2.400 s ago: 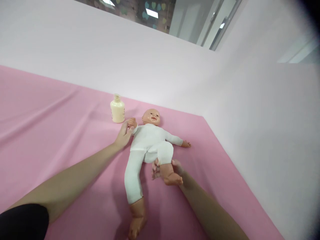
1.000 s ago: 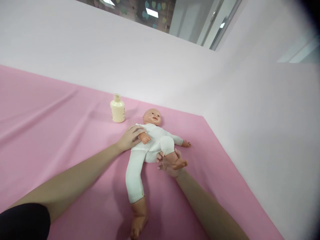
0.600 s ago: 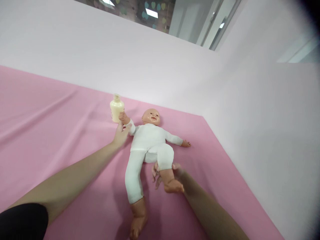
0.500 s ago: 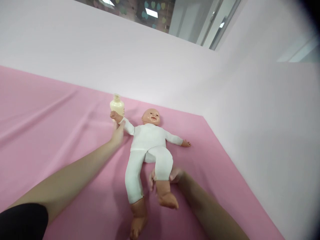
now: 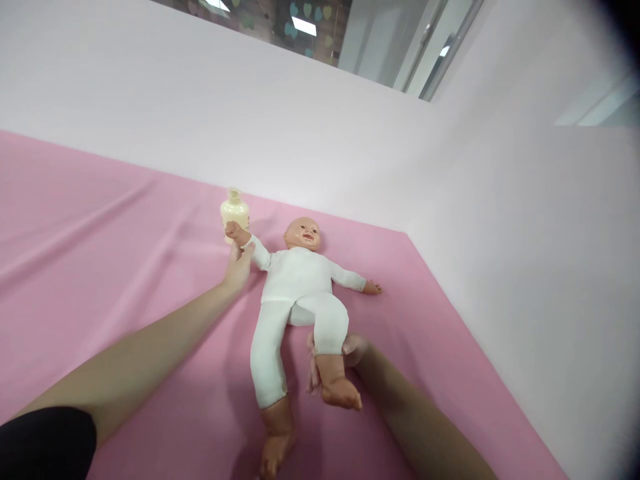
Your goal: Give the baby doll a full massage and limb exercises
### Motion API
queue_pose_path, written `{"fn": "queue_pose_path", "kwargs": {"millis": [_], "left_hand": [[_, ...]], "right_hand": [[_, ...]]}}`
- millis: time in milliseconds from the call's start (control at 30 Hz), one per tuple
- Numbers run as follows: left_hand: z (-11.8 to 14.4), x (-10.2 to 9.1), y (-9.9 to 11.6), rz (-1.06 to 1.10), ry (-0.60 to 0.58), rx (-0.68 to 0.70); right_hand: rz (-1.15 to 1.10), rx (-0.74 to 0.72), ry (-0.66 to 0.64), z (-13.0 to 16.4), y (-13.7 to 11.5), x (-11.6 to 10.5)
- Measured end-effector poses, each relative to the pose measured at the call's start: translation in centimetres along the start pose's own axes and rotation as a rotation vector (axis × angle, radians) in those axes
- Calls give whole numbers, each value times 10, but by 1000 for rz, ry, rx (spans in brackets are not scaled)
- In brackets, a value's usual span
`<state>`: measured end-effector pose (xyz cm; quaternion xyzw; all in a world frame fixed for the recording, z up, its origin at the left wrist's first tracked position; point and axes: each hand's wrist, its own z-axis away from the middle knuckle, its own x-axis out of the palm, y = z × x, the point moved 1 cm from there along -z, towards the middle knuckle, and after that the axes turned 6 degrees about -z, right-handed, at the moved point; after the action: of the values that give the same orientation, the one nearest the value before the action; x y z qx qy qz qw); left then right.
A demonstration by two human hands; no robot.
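Note:
A baby doll [image 5: 299,277] in a white long-sleeved suit lies on its back, head toward the wall. My left hand [image 5: 240,265] is closed around the doll's forearm on the left, near the wrist, and holds it raised. Below the knee of the doll's leg on the right, my right hand [image 5: 354,349] cups the limb from underneath, fingers showing on one side and thumb on the other. That leg is bent and lifted. The doll's other arm is stretched out sideways, and its other leg extends toward me.
A cream-coloured bottle [image 5: 235,210] stands behind the doll's raised hand. Pink sheeting [image 5: 150,267] with some creases covers the surface. White walls [image 5: 280,147] rise at the back and right, with a window [image 5: 320,30] above.
The doll's raised hand has shifted slightly right with my left hand. Its bent leg has moved a little up and to the right with my right hand.

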<state>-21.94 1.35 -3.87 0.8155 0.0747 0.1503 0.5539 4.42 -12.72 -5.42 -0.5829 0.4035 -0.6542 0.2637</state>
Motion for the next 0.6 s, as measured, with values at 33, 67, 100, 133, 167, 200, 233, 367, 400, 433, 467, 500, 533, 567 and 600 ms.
{"fn": "queue_pose_path", "kwargs": {"millis": [33,67,100,133,167,200,233,367,400,433,467,500,533,567,600], "left_hand": [[2,1,1,-32,-47,24],[5,2,2,-67,-97,45],[8,3,4,-113,-150,77],[11,4,7,-172,-210,129],[14,5,10,-241,-276,200],[17,6,14,-315,-347,283],[19,7,18,-385,-420,362],[25,9,31,-520,-642,514],[25,10,33,-525,-660,526],[25,10,34,-527,-668,532],[25,10,34,-531,-674,537],[25,10,33,-541,-681,540],[24,10,33,-557,-692,541],[24,10,33,-575,-702,539],[24,10,33,-589,-709,537]], "right_hand": [[-78,-60,3,1,1,-2],[-158,-124,10,1,1,-3],[-226,-184,34,1,-1,-3],[-266,-235,77,2,-3,-4],[-291,-273,126,2,-5,-4],[-305,-300,177,2,-8,-4],[-316,-318,228,2,-11,-4],[-362,-345,404,2,-17,-6],[-377,-345,428,2,-18,-7],[-392,-345,438,2,-18,-7],[-405,-349,441,1,-18,-8],[-415,-355,439,1,-18,-8],[-422,-362,438,1,-18,-8],[-425,-369,437,1,-18,-8],[-424,-372,437,1,-18,-8]]}}
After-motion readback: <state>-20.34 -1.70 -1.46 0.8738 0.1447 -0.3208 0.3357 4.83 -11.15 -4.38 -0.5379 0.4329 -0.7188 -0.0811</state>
